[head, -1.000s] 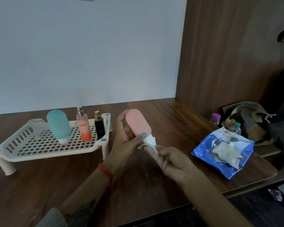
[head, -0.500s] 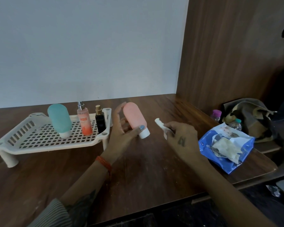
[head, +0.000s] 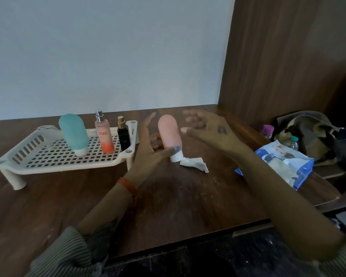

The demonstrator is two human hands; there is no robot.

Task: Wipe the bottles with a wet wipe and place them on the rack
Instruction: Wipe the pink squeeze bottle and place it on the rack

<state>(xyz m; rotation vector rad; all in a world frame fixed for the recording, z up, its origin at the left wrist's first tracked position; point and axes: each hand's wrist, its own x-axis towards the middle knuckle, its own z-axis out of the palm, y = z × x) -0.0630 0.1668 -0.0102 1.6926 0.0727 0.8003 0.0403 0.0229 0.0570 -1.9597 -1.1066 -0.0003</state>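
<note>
Brown wooden tabletop, frame centre: left hand grips pink rounded squeeze bottle w/ white cap; right hand fingers spread, blurred; crumpled white wipe beside cap; cream slotted plastic rack at left.

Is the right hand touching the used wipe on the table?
Apart. The head view shows the right hand open above the crumpled wipe, bare table between them.

Pink bottle with white cap, teal bottle, black perfume bottle, cream perforated rack, blue wipes pack, striped sleeves.
</note>
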